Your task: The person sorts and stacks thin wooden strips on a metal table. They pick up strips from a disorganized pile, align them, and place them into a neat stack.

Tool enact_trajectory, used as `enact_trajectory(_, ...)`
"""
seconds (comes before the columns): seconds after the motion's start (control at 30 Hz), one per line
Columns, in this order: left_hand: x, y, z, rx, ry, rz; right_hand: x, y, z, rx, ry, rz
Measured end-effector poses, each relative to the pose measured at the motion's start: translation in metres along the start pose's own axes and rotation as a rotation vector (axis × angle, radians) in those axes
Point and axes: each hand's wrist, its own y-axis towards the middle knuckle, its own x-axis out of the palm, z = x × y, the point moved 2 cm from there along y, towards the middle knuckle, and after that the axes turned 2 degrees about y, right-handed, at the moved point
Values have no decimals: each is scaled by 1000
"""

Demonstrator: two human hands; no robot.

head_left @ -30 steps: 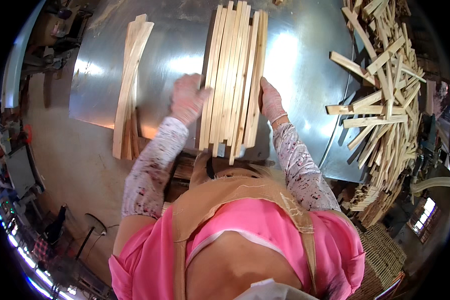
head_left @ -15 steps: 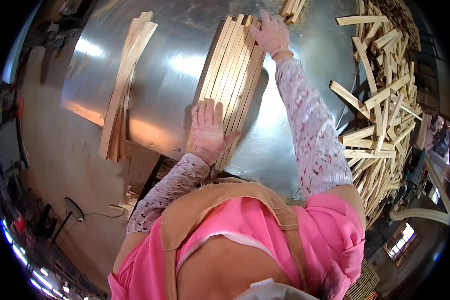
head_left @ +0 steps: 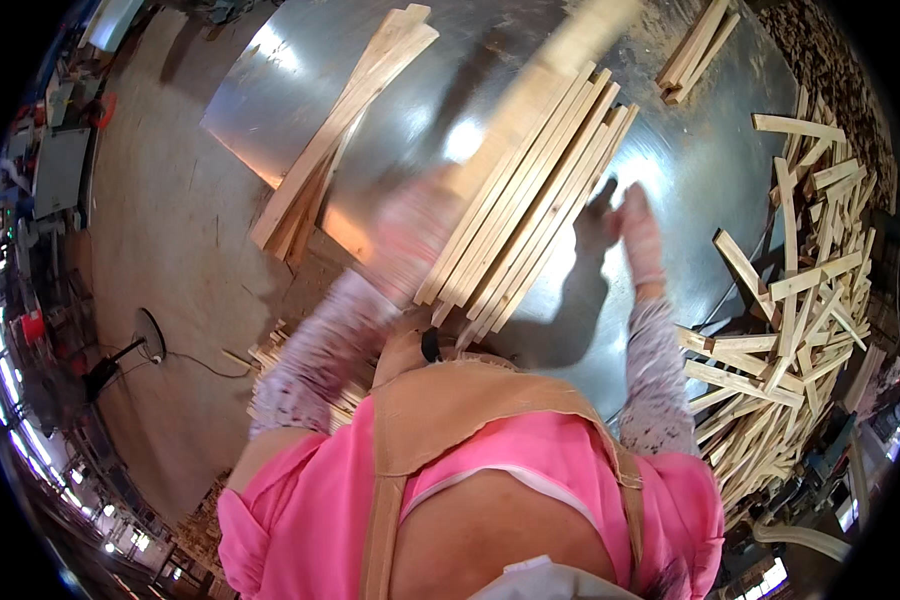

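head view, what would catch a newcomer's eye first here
The row of pale wooden slats lying side by side on the shiny metal table stands out first. The blurred left hand is at their near end, the right hand just beside them. A jumbled pile of slats fills the right edge.

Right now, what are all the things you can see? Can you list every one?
Metal table top: one, shiny grey, across the upper middle.
Row of wooden slats: one bundle, pale wood, side by side mid-table.
Blurred slat: one, pale, above the row by the left hand.
Slat stack: one, pale, at the table's left edge.
Small slat bundle: one, pale, top right.
Loose slat heap: many, pale, on the right.
Floor fan: one, black, on the left floor.
Left hand: blurred, at the row's near end.
Right hand: open, beside the row.
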Motion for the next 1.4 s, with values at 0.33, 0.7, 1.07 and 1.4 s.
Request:
enact_trajectory(0.33,-223,117,-22,-346,584,-63,21,-72,-163,793,751,-279)
enact_trajectory(0.7,-78,32,-31,225,1351,277,27,-68,-169,841,604,-347)
enact_trajectory(1.07,-63,16,-37,552,1326,273,-55,-160,205,838,-171,-47)
enact_trajectory(1.4,348,-28,-25,809,1028,-503,-102,-190,129,1296,1598,389)
